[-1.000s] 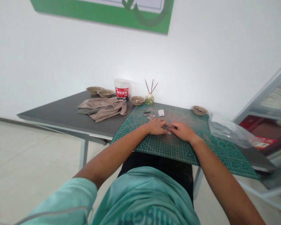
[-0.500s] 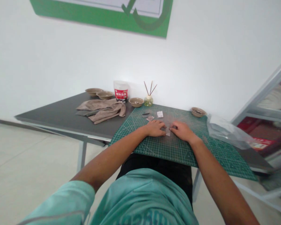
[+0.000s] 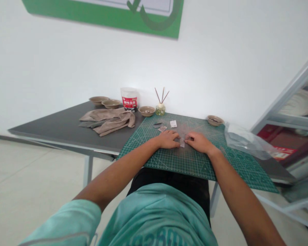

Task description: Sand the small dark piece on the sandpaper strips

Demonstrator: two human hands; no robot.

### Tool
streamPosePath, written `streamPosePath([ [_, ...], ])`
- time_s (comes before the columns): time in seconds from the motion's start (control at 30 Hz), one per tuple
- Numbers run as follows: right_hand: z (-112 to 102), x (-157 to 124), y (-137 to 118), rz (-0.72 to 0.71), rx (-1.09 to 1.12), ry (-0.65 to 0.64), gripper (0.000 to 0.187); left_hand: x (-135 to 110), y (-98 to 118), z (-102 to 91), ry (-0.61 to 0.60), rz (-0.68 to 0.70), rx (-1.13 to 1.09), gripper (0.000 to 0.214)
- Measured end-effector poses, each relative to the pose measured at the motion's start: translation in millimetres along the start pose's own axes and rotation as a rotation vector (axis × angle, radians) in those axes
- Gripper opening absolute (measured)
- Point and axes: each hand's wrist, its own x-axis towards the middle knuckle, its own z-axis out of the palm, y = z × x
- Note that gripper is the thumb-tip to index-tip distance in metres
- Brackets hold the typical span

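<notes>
My left hand point(image 3: 168, 139) and my right hand point(image 3: 199, 142) rest on a green cutting mat point(image 3: 195, 164), their fingertips meeting over a small pale strip point(image 3: 182, 144). Both hands appear to pinch it, though my fingers hide part of it. Farther up the mat, beyond my hands, lie a white packet point(image 3: 173, 123), a small pinkish piece point(image 3: 162, 128) and a dark strip point(image 3: 157, 125). None of these touches my hands.
A crumpled taupe cloth point(image 3: 106, 122) lies on the grey table point(image 3: 48, 131), with several beige bowls and a red-labelled tub point(image 3: 128, 98) behind. A reed diffuser point(image 3: 160, 109) stands by the mat's far edge. A clear plastic bag point(image 3: 242, 141) lies at the mat's right.
The whole scene has drifted slightly left and the view has tilted as my head moved. My hands stay together over the pale strip, with no clear change in their hold.
</notes>
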Motion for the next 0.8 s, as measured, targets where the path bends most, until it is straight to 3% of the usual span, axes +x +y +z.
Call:
streamPosePath([
  [0.13, 3, -2, -4, -0.035, 0.03, -0.049, 0.01, -1, 1, -1.0, -0.002, -0.006, -0.007, 0.053],
  [0.33, 2, 9, 0, 0.024, -0.028, 0.025, 0.008, -1, 2, -2.5, -0.002, -0.008, -0.01, 0.053],
  [0.53, -1, -5, -5, -0.021, 0.034, -0.064, 0.012, -2, 3, -2.1, 0.0, -0.014, -0.013, 0.054],
  [0.67, 4, 7, -3, 0.001, 0.002, -0.001, 0.012, -2, 1, -2.3, -0.003, -0.008, -0.014, 0.052],
  [0.8, -3, 8, 5, 0.028, -0.017, 0.017, 0.01, -2, 3, -3.8, -0.003, -0.007, -0.016, 0.053],
])
